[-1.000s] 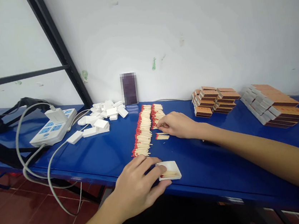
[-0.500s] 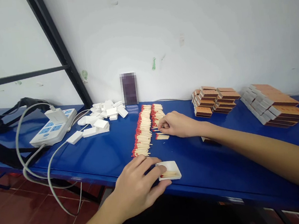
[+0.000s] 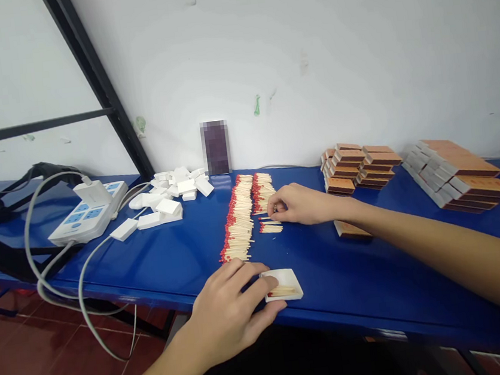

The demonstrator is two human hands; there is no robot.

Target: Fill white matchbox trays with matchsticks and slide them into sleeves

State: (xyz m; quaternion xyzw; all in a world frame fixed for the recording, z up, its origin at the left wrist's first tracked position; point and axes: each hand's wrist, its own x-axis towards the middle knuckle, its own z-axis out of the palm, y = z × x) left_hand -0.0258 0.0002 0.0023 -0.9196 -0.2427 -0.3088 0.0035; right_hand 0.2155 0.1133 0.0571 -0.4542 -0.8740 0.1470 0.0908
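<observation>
A white tray holding a few matches is gripped by the left hand at the front edge of the blue tabletop. Farther back, the right hand is curled at the rows of matches; whether any are pinched cannot be told.

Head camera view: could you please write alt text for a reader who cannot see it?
A person's left hand grips a small white card tray holding a few matches at the near edge of a blue table, while the right hand, fingers curled, reaches into rows of red-tipped wooden matches. Loose white trays lie left; stacked brown matchbox sleeves stand right.
</observation>
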